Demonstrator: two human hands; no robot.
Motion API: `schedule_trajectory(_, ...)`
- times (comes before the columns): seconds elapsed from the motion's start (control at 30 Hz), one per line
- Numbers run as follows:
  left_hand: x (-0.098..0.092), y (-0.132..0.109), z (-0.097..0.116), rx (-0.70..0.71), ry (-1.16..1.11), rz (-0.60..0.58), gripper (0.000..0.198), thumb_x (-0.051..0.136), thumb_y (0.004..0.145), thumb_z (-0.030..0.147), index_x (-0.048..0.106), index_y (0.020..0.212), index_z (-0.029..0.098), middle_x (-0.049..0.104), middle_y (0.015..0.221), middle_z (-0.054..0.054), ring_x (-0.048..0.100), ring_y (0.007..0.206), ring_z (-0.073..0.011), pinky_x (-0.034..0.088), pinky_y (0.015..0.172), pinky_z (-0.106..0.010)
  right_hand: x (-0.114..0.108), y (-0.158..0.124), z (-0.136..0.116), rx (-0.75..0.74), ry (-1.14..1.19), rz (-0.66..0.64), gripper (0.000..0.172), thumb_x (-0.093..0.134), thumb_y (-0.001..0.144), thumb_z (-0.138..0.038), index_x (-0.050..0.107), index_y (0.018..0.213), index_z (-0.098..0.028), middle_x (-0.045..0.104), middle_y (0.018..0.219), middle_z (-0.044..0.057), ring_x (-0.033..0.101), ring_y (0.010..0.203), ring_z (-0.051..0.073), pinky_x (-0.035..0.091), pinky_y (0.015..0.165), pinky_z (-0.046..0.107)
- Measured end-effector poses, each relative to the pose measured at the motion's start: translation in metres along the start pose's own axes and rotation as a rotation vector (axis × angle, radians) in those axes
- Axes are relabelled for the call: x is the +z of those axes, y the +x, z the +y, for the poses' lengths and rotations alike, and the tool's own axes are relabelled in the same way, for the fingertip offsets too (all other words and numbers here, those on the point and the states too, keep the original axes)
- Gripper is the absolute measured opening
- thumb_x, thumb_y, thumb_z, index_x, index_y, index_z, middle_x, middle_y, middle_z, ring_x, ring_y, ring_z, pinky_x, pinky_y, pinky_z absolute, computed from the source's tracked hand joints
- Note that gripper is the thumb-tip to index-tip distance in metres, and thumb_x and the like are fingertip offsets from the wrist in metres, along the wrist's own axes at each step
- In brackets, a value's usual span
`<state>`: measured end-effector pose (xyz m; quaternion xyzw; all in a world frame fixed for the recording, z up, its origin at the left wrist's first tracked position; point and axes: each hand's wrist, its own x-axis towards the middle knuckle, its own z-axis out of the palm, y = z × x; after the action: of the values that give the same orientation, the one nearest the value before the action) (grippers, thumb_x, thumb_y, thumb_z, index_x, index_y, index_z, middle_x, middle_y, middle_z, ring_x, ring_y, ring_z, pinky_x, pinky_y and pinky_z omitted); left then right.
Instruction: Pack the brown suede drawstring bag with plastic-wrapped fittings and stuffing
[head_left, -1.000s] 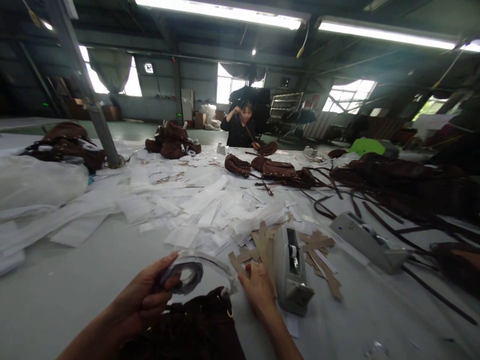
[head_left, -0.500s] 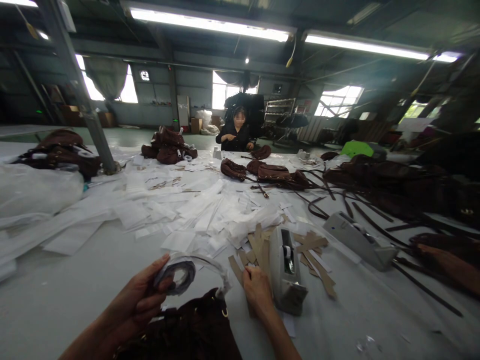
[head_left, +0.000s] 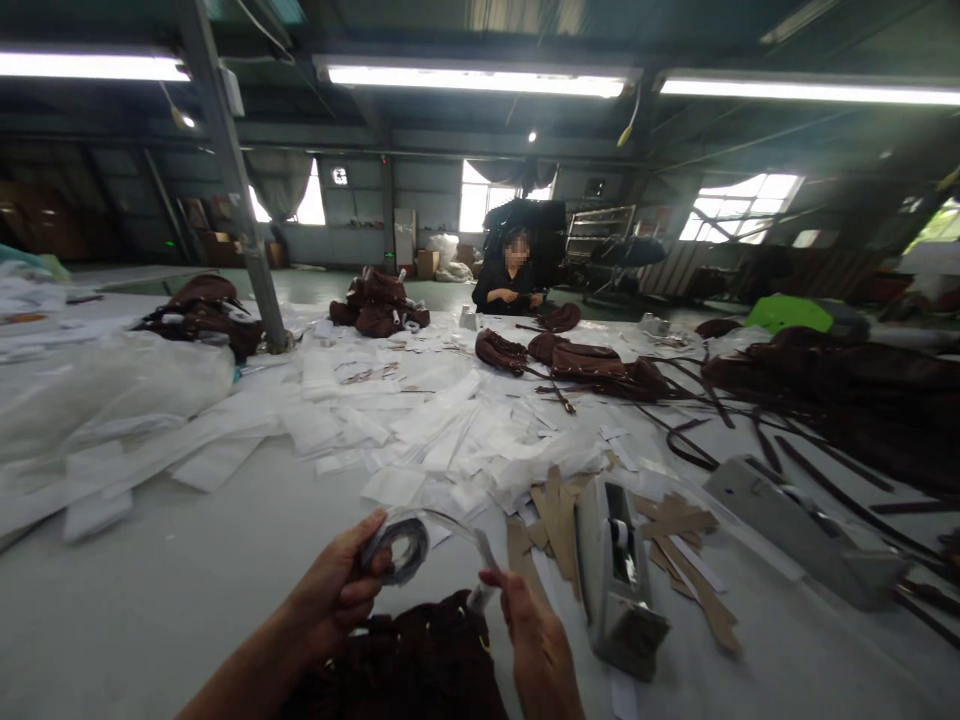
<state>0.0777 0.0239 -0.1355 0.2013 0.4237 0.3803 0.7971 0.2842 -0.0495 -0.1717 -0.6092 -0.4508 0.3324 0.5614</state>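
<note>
My left hand (head_left: pixel 337 590) pinches what looks like a roll of clear tape (head_left: pixel 420 551), held up on edge above the table. A see-through strip (head_left: pixel 450 522) arcs from the roll over to my right hand (head_left: pixel 534 630). Its fingertips are closed at the strip's far end, close to the top corner of a dark brown bag (head_left: pixel 405 660). The bag has small gold rings and lies below both hands, partly hidden by my left forearm. Just right of my right hand stands a grey tape dispenser (head_left: pixel 619 590).
Tan paper strips (head_left: pixel 559 520) lie around the dispenser. A second grey dispenser (head_left: pixel 806 530) sits farther right. White sheets (head_left: pixel 420 430) cover the middle. Brown bags (head_left: pixel 600 362) and straps lie beyond. A co-worker (head_left: pixel 508 280) sits across the table by a post (head_left: pixel 247 210).
My right hand has left the tan paper strips and come to the clear strip's end. The roll stays in my left hand. The view has turned left and tilted up slightly.
</note>
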Motion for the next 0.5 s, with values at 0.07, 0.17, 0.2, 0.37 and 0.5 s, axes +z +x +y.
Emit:
schedule_trajectory(0.07,0.003,-0.001,-0.001,0.026,0.035,0.004,0.049,0.053,0.087,0.049,0.048,0.054,0.014,0.038,0.044,0.009,0.015,0.027,0.0019,0.008,0.025,-0.01,0.017,-0.016,-0.002,0.039,0.079,-0.067,0.05,0.051,0.081,-0.065,0.067,0.08,-0.018,0.064,0.071,0.002,0.06,0.069,0.018,0.046,0.064,0.025)
schedule_trajectory(0.17,0.006,-0.005,-0.005,0.099,0.114,-0.03,0.049,0.059,0.081,0.054,0.047,0.055,0.015,0.034,0.041,0.01,0.013,0.028,0.0013,0.008,0.025,-0.011,0.038,-0.03,-0.001,0.147,0.195,-0.154,0.05,0.064,0.069,-0.067,0.062,0.076,-0.018,0.057,0.058,-0.002,0.052,0.052,0.012,0.041,0.049,0.021)
schedule_trajectory(0.2,0.006,-0.007,-0.007,0.129,0.146,-0.043,0.05,0.059,0.08,0.056,0.047,0.055,0.015,0.034,0.04,0.011,0.012,0.028,0.001,0.008,0.025,-0.011,0.044,-0.032,-0.001,0.196,0.229,-0.187,0.051,0.064,0.068,-0.068,0.062,0.076,-0.017,0.054,0.053,-0.003,0.048,0.044,0.01,0.036,0.042,0.02)
schedule_trajectory(0.37,0.005,-0.012,-0.019,0.305,0.316,-0.069,0.045,0.057,0.082,0.058,0.047,0.064,0.018,0.034,0.041,0.012,0.014,0.028,-0.0009,0.01,0.026,-0.013,0.065,-0.034,0.005,0.338,0.214,-0.224,0.064,0.056,0.065,-0.078,0.061,0.076,-0.015,0.047,0.038,-0.006,0.036,0.026,0.006,0.019,0.026,0.016)
schedule_trajectory(0.5,0.002,-0.016,-0.027,0.512,0.489,-0.024,0.039,0.059,0.083,0.054,0.049,0.07,0.019,0.039,0.049,0.01,0.024,0.034,-0.0034,0.018,0.032,-0.014,0.078,-0.034,0.011,0.401,0.257,-0.089,0.068,0.056,0.058,-0.083,0.059,0.073,-0.017,0.045,0.036,-0.007,0.035,0.023,0.007,0.022,0.023,0.017)
